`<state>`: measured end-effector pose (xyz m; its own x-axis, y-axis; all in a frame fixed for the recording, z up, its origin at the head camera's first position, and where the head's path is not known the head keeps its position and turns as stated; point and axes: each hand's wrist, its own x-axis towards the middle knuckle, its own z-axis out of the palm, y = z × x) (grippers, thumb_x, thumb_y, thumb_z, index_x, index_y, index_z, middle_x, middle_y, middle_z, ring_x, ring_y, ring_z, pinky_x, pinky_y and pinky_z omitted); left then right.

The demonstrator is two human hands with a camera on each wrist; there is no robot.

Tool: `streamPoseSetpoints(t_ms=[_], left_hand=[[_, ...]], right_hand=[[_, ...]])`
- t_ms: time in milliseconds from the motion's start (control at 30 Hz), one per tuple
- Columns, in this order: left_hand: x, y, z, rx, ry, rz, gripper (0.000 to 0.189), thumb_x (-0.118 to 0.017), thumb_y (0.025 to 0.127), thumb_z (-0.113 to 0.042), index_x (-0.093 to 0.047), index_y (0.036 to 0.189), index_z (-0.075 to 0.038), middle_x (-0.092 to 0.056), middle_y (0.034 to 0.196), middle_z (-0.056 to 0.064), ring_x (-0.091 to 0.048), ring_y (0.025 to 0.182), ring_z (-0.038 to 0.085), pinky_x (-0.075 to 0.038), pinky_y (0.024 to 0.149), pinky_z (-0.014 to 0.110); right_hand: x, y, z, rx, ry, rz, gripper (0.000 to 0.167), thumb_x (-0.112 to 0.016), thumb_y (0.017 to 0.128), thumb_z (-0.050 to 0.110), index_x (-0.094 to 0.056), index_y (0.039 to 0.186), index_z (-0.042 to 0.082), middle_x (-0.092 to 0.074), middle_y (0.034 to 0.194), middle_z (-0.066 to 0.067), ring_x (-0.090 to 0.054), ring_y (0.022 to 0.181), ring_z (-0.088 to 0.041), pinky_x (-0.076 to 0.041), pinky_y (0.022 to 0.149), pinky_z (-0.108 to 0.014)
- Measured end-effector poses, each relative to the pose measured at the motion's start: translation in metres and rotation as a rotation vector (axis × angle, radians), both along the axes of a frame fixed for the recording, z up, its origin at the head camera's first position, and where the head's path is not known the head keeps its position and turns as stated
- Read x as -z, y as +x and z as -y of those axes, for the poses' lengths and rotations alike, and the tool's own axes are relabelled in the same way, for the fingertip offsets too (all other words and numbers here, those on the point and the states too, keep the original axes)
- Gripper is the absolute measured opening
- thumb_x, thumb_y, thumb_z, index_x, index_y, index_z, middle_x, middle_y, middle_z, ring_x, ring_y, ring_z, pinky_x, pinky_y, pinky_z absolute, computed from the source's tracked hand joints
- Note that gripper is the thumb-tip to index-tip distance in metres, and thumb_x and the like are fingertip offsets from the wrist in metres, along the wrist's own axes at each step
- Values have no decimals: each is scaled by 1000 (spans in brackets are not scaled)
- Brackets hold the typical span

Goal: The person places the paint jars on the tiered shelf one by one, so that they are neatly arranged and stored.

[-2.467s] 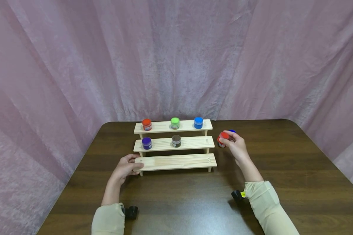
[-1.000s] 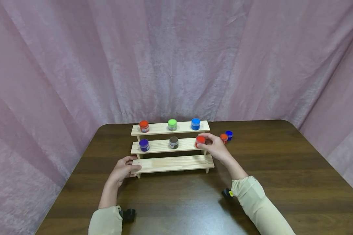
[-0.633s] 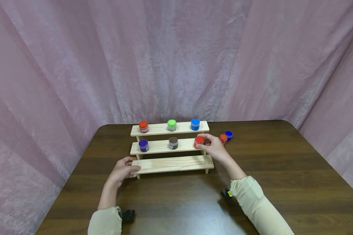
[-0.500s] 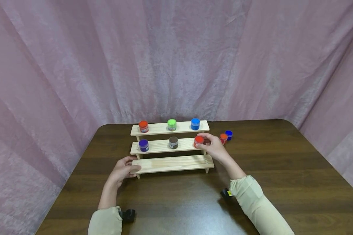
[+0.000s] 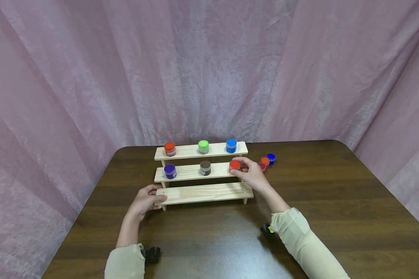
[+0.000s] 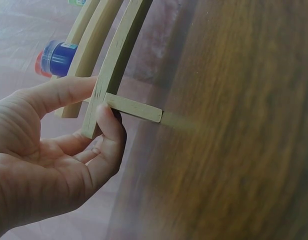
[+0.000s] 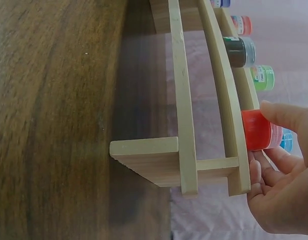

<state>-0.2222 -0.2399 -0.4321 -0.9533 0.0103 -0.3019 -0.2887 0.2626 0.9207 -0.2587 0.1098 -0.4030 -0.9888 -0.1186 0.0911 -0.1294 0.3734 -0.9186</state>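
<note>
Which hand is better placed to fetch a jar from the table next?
Likely the right hand: it pinches the red jar on the middle shelf, near the loose jars on the table, but must release first. The left hand grips the bottom shelf at its left end, farther from those jars.

Clock centred on the rack (image 5: 218, 171), curtain (image 5: 202, 69) behind at 12: back shelf (image 5: 188, 150) has its back jars (image 5: 203, 147) around 11, 12 and 1. Middle shelf (image 5: 188, 172) has a left jar (image 5: 170, 171) at 9, centre jar (image 5: 205, 168) dead middle, end jar (image 5: 234, 166) at 3 in the right hand (image 5: 253, 175). Left hand's (image 5: 142, 201) on the front shelf (image 5: 204, 193) at 8. Loose jars (image 5: 271, 159) huddle on the table (image 5: 209, 236) past 2.
</note>
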Motion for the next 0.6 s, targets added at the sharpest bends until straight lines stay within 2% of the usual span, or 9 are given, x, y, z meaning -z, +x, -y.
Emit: streamPoseSetpoints(t_ms=[300,467,600], left_hand=[[0,-1,-1,-2,1,4,56,-66,87,-4,-43,136,9,-57,96,5,-57,70,8,-55,60,18],[1,-1,-1,-4,4,1,55,-66,87,-3,-43,135,9,-58,95,5,-58,69,7,-56,60,18],[2,-1,0,-2,11,-8,55,-66,87,-3,-42,135,9,-58,95,5,-58,69,7,-56,60,18]], right_hand=[[0,2,-1,17,23,4,49,-71,88,16,-56,132,2,-63,118,-21,-61,92,-18,-48,75,-16],[0,2,-3,-15,4,4,53,-69,90,17,-50,137,2,-60,123,-22,-59,105,-27,-48,82,-20],[-2,3,-5,-20,-10,12,52,-64,94,20,-48,140,4,-57,129,-20,-54,116,-31,-49,91,-28]])
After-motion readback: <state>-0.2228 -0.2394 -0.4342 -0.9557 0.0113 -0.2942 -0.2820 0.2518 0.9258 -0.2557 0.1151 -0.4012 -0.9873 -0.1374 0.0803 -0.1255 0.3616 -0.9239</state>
